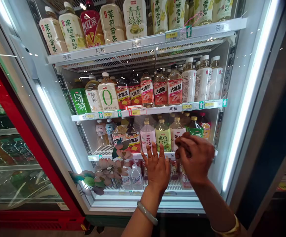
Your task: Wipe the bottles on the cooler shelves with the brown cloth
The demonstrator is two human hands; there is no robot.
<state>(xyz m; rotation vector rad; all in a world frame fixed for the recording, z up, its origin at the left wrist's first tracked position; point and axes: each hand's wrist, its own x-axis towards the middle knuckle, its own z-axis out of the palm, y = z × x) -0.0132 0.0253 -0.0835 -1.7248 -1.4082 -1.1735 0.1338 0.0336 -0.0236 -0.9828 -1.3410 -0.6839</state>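
Both hands are framed by a tall, white, brightly lit drinks cooler [113, 209]; a red-framed cooler [34, 224] is set farther left. Beside the left hand [157, 171], the lower shelves are partly screened by pink flowers with teal leaves [108, 169]. Beyond its spread, empty fingers, a pink, gold-capped bottle [147, 133] and a pale-green bottle [163, 133] are stood upright, labels outward, presumably for easy reading. The right hand [198, 161] is curled closed; whether anything is pinched cannot be told.
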